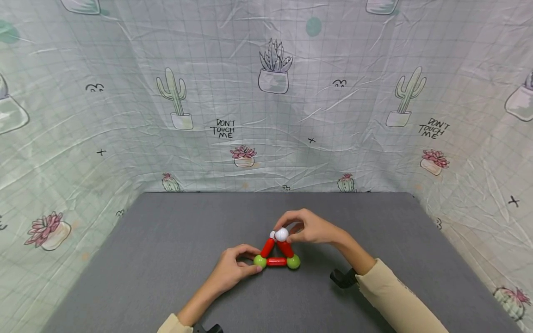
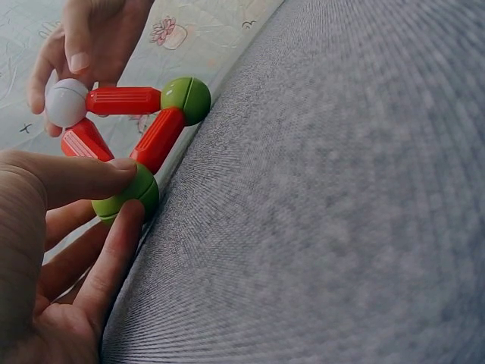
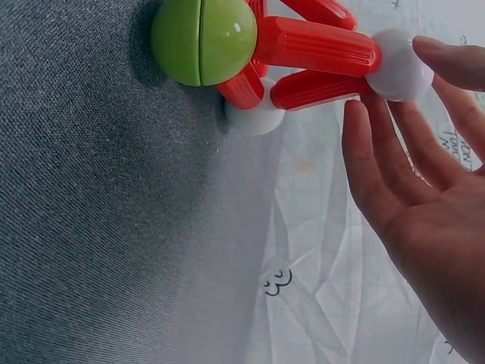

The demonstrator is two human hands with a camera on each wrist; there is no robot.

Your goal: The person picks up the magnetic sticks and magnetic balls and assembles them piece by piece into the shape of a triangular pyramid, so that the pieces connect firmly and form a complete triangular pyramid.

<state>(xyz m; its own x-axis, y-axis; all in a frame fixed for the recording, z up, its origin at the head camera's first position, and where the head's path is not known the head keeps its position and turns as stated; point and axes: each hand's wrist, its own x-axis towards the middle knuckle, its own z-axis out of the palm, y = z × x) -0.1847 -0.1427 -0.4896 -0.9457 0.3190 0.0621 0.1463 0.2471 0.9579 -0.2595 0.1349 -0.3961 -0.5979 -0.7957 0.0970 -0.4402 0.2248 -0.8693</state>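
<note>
A small pyramid of red rods and balls stands on the grey tabletop. Its near corners are a left green ball and a right green ball. At the peak sits a white ball, while another white ball forms the far base corner. My left hand pinches the left green ball between thumb and fingers. From the right, my right hand holds the top white ball, its thumb on one side and fingers on the other. The rods meet the balls at their ends.
The grey tabletop spreads around the pyramid. Behind it and at both sides hangs a pale cloth printed with cacti. A black device sits at the right wrist, by the beige sleeve.
</note>
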